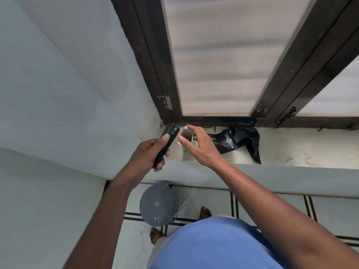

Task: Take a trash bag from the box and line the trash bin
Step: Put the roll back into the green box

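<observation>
My left hand point(150, 155) is shut on a black roll of trash bags point(169, 135), held over the left end of the window sill. My right hand point(198, 145) hovers over the small white and green box point(185, 133) on the sill, fingers spread and nothing in them; the hand hides most of the box. A loose black trash bag point(238, 139) lies crumpled on the sill to the right of the box. The grey trash bin point(158, 203), lid closed, stands on the floor below the sill, in the corner.
A dark-framed window point(213, 55) rises behind the sill point(301, 150). Pale walls close in on the left. The tiled floor point(330, 212) has black stripes. My bare feet point(205, 212) stand beside the bin.
</observation>
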